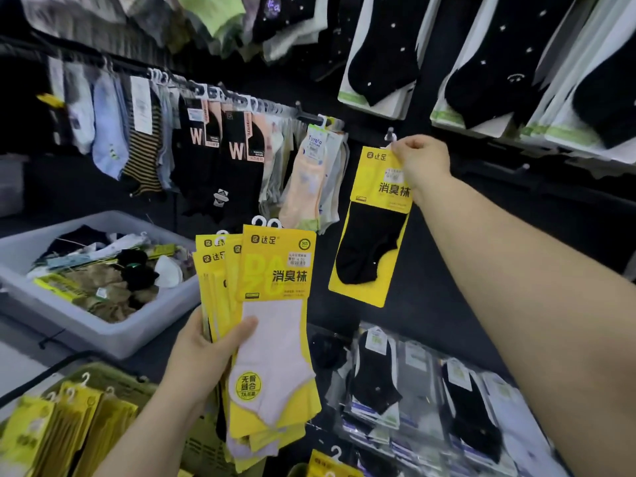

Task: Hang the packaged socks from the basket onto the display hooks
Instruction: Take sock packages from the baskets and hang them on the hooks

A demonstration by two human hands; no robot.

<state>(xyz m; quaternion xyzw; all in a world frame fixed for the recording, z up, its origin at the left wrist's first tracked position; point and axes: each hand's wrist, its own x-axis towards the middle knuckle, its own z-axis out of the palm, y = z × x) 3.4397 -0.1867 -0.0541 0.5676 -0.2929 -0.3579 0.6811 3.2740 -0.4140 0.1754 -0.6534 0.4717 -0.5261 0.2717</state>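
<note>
Head view: I'm watching the right grip (pixel 421 163) stretching up at arm's length, fingers curling down and pinching the top edge of one black-sock pack (pixel 373 232) right at a hook (pixel 390 134); I cannot tell whether the hanger is sitting on it. The left grip (pixel 203 359) is holding a fanned stack (pixel 275 304) low in front, thumb lying across the front pack. I'm counting at least four there. More packs (pixel 69 418) are lying in the basket (pixel 113 371) at lower left.
</note>
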